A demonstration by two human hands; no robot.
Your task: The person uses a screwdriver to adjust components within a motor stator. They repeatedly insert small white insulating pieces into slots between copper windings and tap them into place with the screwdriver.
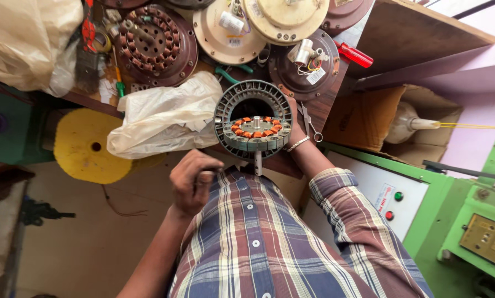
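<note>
My right hand (295, 126) grips a round grey fan stator (253, 118) from behind its right side. A thin bracelet sits on that wrist. The stator has slotted metal laminations, orange insulation pieces in its inner ring and a steel shaft (257, 163) that points toward my chest. My left hand (192, 181) is just left of the shaft and below the stator. Its fingers are curled with the thumb pressed against them, and nothing shows inside. My checked shirt fills the bottom of the view.
A crumpled white plastic bag (164, 113) lies left of the stator above a yellow disc (87, 144). Several fan motor housings (158, 44) and a red-handled screwdriver (355, 55) cover the wooden bench. A green machine with buttons (393, 205) stands at right, beside a cardboard box (368, 118).
</note>
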